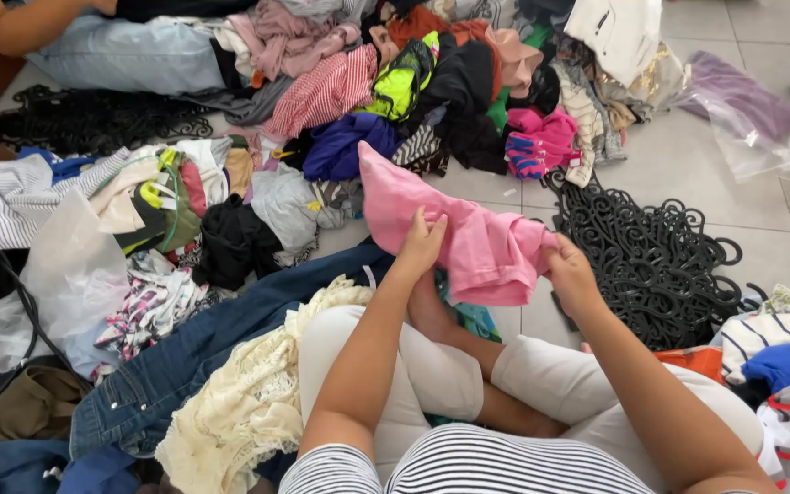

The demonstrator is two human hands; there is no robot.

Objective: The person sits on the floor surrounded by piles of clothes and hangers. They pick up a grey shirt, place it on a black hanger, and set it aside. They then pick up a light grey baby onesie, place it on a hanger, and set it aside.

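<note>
— Gripping that pink garment (468,240), both hands at once?

— Yes. The left hand (421,245) is closed on its lower edge, fingers curled into the soft knit, and the right hand (571,274) pinches the opposite end. The cloth stretches between them, just above the person's crossed legs in pale trousers, one long corner trailing up and left toward the heap.

— What's the fabric like?

— Matte, limp, jersey-like, with loose folds and a rounded sag in the middle.

— And around it?

— Beside the left knee lies a cream lace top (249,393), openwork and scalloped, resting on stiff blue denim (185,357) with visible stitching. Right of the hands sits a tangled pile of black plastic hangers (660,256), all curled hooks and thin bars, on glossy grey floor tiles (688,155).

— Farther off?

— A jumbled mound of clothes: a red-and-white striped piece (326,91), a neon yellow one (400,82), a dark blue crumple (345,146). A clear crinkled plastic bag (70,274) lies at the left, another (752,128) at the upper right. Someone else's bare arm (11,23) shows at the top left corner.
</note>
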